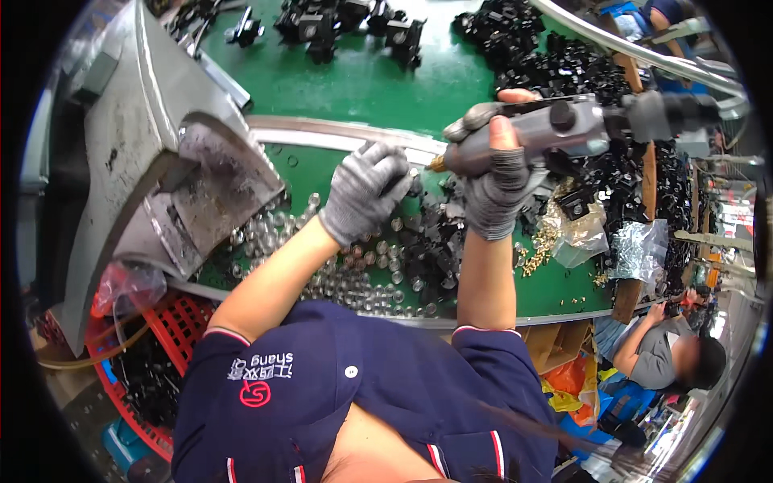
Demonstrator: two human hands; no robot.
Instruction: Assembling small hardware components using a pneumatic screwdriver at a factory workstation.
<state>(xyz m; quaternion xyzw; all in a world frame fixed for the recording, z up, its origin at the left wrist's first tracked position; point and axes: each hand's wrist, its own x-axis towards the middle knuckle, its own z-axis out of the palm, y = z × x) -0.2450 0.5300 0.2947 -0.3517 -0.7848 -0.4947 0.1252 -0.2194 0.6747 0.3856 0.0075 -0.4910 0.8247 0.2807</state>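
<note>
My right hand, in a grey glove with bare thumb tip, grips a grey-black pistol-shaped power tool. The tool lies level, its brass-coloured tip pointing left. Close to that tip, my left hand is closed in a grey knit glove. Its curled fingers hide whatever they hold; a small dark piece shows beside them. Below the hands, clear round pieces are scattered on the green tabletop. Beside them is a heap of small black parts.
A large grey metal machine stands at the left. Larger black assemblies sit at the back. At the right are black parts piles, brass-coloured fasteners and plastic bags. A red basket is lower left; another person sits lower right.
</note>
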